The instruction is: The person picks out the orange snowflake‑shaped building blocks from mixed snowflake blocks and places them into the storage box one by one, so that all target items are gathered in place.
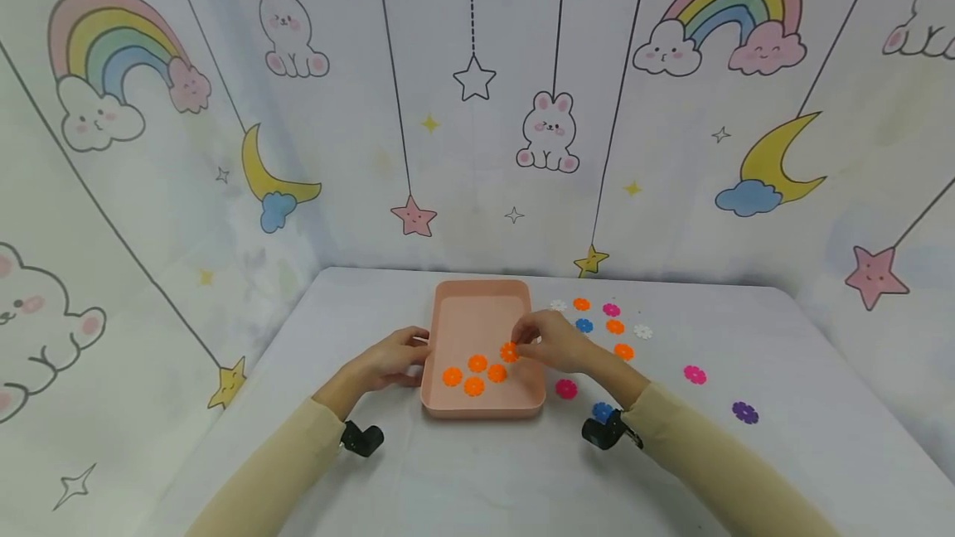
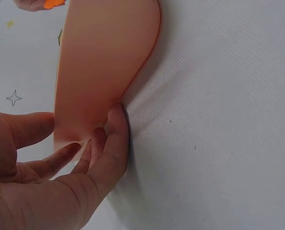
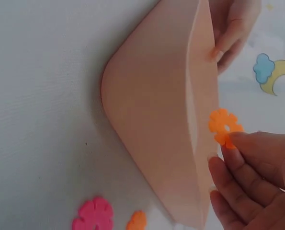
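My right hand point(image 1: 554, 341) is over the right side of a peach-coloured tray point(image 1: 485, 305). Between thumb and forefinger it pinches an orange flower-shaped plastic piece point(image 3: 222, 125), notched round its edge and with a hole in its centre. Several more orange flower pieces point(image 1: 473, 386) lie inside the tray, towards its near end. My left hand point(image 1: 394, 359) holds the tray's left side. In the left wrist view one digit reaches the rim and the other fingers point(image 2: 117, 129) bend against the outer wall, low by the cloth.
To the tray's right, loose flower pieces lie scattered: pink point(image 1: 566, 389), blue point(image 1: 602, 412), white point(image 1: 643, 331), purple point(image 1: 744, 413) and more orange point(image 1: 623, 351). A white cloth point(image 1: 418, 479) covers the table. Behind it hangs a patterned curtain point(image 1: 477, 156).
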Demonstrator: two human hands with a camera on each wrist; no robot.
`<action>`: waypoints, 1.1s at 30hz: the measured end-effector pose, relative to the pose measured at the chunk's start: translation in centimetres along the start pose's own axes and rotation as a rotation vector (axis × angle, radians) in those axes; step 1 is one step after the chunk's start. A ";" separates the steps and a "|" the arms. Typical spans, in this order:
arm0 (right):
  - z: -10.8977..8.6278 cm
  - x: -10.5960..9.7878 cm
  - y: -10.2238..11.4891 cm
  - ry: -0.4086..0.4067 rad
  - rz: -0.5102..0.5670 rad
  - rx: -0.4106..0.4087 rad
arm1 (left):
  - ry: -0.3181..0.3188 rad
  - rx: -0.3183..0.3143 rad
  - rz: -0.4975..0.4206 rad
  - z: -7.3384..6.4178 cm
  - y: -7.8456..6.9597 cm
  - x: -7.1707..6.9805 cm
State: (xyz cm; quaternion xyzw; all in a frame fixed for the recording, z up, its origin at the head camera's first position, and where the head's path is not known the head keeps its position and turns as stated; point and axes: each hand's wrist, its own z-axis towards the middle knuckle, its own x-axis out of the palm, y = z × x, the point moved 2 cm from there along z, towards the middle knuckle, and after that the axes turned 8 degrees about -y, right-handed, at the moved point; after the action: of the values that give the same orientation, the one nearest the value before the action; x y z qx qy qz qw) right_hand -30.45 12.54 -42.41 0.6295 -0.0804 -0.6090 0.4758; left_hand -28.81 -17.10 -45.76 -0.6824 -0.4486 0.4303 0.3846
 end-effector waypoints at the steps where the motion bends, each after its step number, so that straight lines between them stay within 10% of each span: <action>1: 0.3 0.2 -0.1 -0.004 -0.005 -0.001 | -0.004 -0.004 -0.005 0.0 0.0 0.0; 33: 3.6 4.0 -0.7 0.011 -0.229 0.213 | -0.005 -0.008 0.004 -0.2 0.0 0.0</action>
State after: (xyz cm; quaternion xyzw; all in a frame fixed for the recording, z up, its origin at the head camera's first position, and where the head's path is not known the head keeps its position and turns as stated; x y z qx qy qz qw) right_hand -32.83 8.36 -44.99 0.6846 -0.0697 -0.6439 0.3344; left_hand -28.61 -17.10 -45.64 -0.6836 -0.4501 0.4310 0.3800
